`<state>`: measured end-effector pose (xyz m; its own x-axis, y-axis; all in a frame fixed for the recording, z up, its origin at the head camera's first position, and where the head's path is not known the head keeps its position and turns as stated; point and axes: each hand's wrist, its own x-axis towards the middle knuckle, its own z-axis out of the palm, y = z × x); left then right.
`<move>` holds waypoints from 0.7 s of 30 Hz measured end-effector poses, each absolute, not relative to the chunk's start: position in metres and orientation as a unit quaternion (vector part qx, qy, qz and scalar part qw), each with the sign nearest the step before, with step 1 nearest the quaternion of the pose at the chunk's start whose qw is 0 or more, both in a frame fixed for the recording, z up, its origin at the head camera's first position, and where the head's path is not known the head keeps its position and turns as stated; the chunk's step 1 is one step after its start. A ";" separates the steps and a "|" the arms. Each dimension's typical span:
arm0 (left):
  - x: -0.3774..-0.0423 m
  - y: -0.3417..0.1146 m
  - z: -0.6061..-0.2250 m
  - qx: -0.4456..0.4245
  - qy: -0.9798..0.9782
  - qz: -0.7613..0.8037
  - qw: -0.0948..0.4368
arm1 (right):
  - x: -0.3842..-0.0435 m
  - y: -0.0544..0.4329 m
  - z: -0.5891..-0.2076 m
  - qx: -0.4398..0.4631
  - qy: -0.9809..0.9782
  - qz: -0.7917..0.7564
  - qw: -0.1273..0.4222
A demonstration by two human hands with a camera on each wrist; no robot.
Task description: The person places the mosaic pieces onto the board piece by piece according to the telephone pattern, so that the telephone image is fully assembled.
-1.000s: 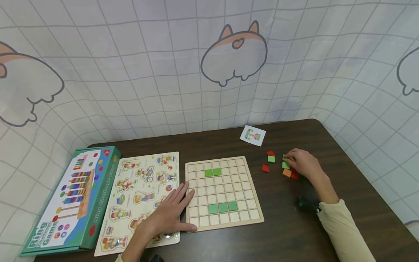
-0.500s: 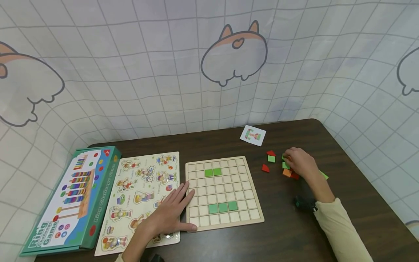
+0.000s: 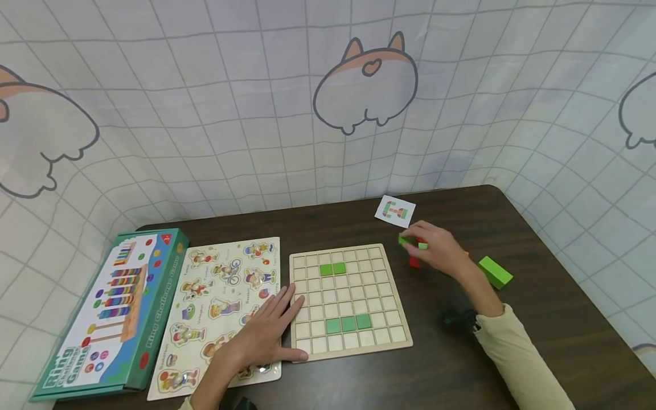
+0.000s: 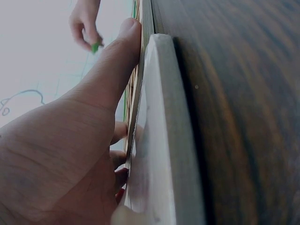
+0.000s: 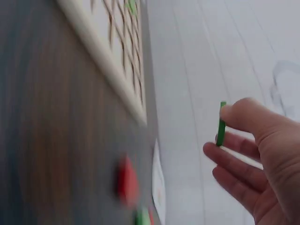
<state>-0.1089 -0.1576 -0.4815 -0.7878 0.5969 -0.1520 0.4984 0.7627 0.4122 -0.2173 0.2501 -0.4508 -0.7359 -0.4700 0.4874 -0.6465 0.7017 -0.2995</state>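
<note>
My right hand pinches a thin green square tile between thumb and fingers, above the table to the right of the wooden grid board. In that board lie two bright green tiles towards the far side and a row of three darker green tiles nearer me. My left hand rests with spread fingers over the board's left edge and the neighbouring picture puzzle. Under the right hand, a red piece and a light green tile show partly; other loose pieces are mostly hidden.
A white pattern card lies behind the board. The wooden picture puzzle and a boxed ring game occupy the left side. On the right lies a green block. A patterned curtain hangs behind the dark table.
My right hand has lifted a green tile from the loose pieces and moved left with it, towards the board. The green block has come into full view. The left hand stays put.
</note>
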 end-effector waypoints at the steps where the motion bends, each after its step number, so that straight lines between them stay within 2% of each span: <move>1: -0.109 -0.157 -0.482 0.295 0.929 0.177 0.137 | -0.217 0.239 -0.451 0.330 -0.897 0.237 0.176; 5: -0.108 -0.157 -0.482 0.299 0.930 0.171 0.130 | -0.213 0.203 -0.454 0.382 -0.888 0.234 0.101; 8: -0.108 -0.157 -0.481 0.298 0.930 0.173 0.131 | -0.211 0.186 -0.458 0.399 -0.890 0.209 0.065; 21: -0.108 -0.157 -0.479 0.298 0.929 0.175 0.131 | -0.218 0.155 -0.457 0.417 -0.894 0.166 0.000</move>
